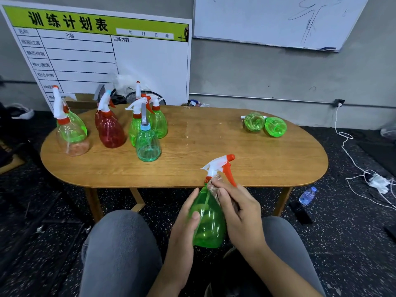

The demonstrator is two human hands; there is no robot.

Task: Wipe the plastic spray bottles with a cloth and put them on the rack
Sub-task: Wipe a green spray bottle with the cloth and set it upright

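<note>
- Your right hand (240, 213) covers most of the cloth (215, 189); only a crumpled bit shows at the green bottle (209, 221)'s neck.
- Your forearms and knees run off the bottom edge.
- The two lying bottles (264, 124) hide most of their spray heads.
- The far bottles (150, 118) overlap, so you can't separate them cleanly.
- The floor bottle (308, 195)'s label is too small to read.

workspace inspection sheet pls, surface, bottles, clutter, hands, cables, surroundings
surface: oval wooden table, small crumbs on top
job's things: green spray bottle in hand; cloth at its neck; upright bottles at left; two green bottles lying at right; rack not seen
clutter: water bottle on floor
grippers: left hand holds the bottle's body; right hand presses the cloth
cables: white cable across floor
surroundings: planner board, whiteboard
</note>
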